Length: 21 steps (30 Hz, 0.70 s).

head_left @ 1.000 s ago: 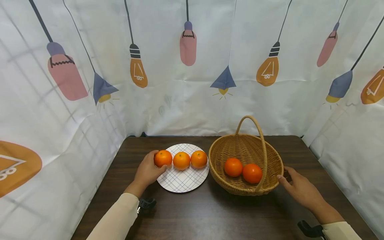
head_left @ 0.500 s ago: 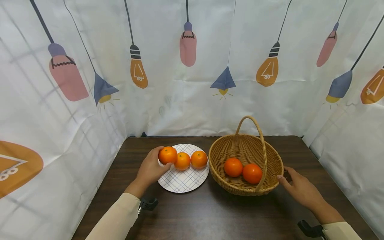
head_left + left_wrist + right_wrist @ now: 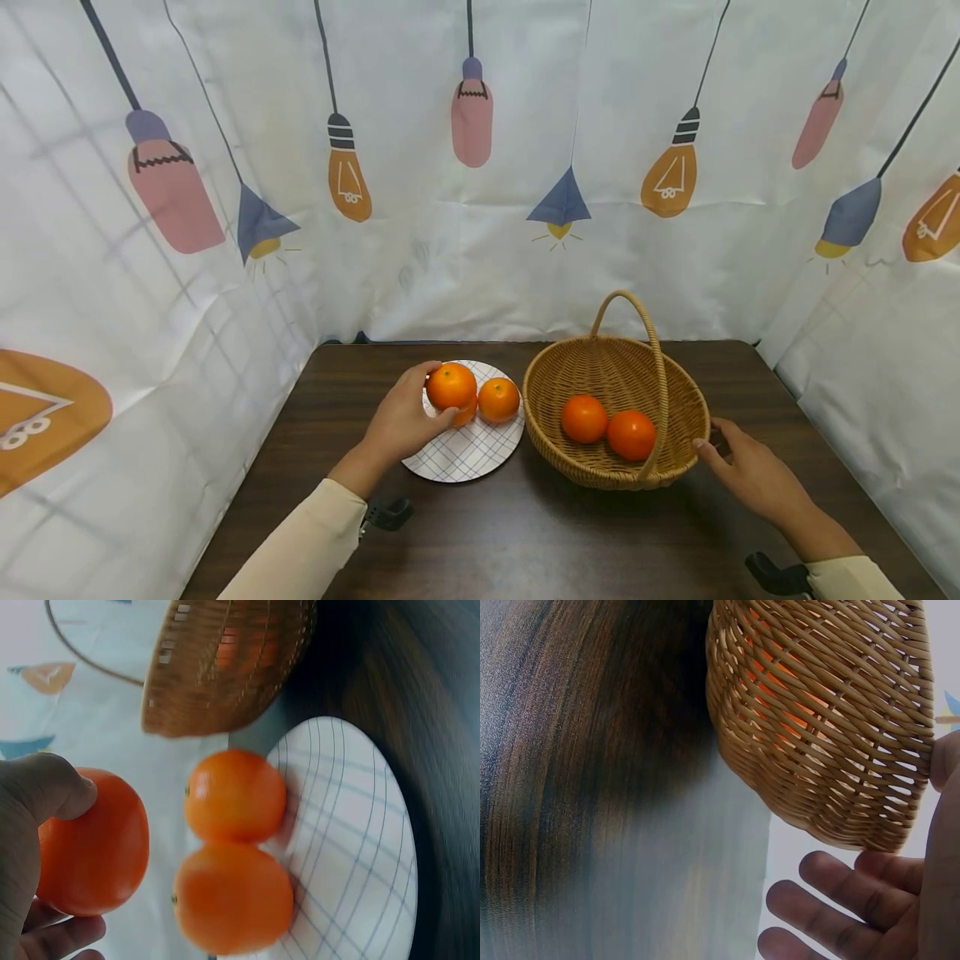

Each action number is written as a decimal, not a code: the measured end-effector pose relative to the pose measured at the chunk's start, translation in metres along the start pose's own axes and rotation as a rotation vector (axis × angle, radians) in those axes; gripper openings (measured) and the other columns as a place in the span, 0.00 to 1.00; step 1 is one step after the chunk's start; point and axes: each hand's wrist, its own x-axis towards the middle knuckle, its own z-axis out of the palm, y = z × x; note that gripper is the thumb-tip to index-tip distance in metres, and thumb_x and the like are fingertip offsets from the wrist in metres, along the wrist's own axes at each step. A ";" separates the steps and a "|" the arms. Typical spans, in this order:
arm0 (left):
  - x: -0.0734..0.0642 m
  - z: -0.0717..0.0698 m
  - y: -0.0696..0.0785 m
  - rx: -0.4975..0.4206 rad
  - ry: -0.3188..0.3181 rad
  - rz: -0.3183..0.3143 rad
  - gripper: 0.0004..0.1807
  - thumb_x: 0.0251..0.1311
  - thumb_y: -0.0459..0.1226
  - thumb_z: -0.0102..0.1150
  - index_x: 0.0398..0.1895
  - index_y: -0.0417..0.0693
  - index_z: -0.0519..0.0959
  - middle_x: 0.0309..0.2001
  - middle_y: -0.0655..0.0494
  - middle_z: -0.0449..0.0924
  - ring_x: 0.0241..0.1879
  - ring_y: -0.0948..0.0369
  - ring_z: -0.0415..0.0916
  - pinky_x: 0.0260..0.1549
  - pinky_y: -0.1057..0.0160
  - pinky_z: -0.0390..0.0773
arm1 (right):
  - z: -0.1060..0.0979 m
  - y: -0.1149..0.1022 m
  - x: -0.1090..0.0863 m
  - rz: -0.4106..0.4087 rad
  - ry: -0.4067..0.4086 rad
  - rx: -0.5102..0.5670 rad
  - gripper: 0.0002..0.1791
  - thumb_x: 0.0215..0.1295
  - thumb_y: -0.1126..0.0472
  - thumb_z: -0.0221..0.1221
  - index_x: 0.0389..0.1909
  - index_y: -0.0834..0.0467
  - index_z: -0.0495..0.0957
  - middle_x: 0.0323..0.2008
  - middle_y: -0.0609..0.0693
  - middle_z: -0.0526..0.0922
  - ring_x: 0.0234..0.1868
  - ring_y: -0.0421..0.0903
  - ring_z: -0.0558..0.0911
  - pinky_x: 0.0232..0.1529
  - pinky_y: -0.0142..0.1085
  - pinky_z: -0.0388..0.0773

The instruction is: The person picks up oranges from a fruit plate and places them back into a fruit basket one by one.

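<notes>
My left hand (image 3: 412,417) grips an orange (image 3: 452,385) between thumb and fingers, raised above the white plate with blue crossing lines (image 3: 457,460). In the head view this orange overlaps a second one (image 3: 467,414), largely hidden behind it. Beside that, a third orange (image 3: 498,400) sits on the plate. The left wrist view shows the held fruit (image 3: 97,844) apart from the two plate oranges (image 3: 234,898). At the wicker basket (image 3: 551,446), my right hand (image 3: 757,475) pinches the right rim with thumb and forefinger; its other fingers (image 3: 817,911) stick out loosely.
Two orange-red fruits (image 3: 583,418) lie inside the basket, whose tall handle (image 3: 654,333) arches over it. Plate and basket stand side by side on a dark wooden table (image 3: 480,542). A white cloth printed with lamps (image 3: 465,275) hangs around the back and sides.
My left hand has lifted the leftmost orange off the plate and carried it up and to the right, over the middle one. The right hand and basket have stayed in place.
</notes>
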 end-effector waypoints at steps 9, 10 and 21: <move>0.000 0.005 0.020 -0.032 -0.004 0.077 0.42 0.49 0.43 0.79 0.68 0.42 0.70 0.62 0.46 0.75 0.56 0.51 0.76 0.58 0.48 0.76 | -0.001 -0.001 0.000 0.011 -0.014 -0.004 0.41 0.79 0.39 0.47 0.71 0.73 0.60 0.58 0.73 0.76 0.42 0.56 0.84 0.36 0.53 0.82; 0.000 0.006 0.021 -0.035 -0.003 0.085 0.42 0.49 0.43 0.78 0.67 0.42 0.70 0.61 0.47 0.75 0.55 0.51 0.76 0.57 0.49 0.76 | -0.001 -0.001 0.000 0.012 -0.015 -0.006 0.42 0.79 0.38 0.47 0.71 0.73 0.60 0.58 0.73 0.76 0.42 0.56 0.85 0.36 0.53 0.82; 0.000 0.012 0.037 -0.059 -0.036 0.143 0.41 0.51 0.43 0.78 0.68 0.44 0.70 0.61 0.50 0.76 0.55 0.53 0.77 0.56 0.51 0.77 | -0.002 -0.002 -0.001 0.011 -0.010 -0.018 0.41 0.79 0.38 0.47 0.70 0.72 0.60 0.58 0.71 0.77 0.42 0.56 0.84 0.37 0.54 0.82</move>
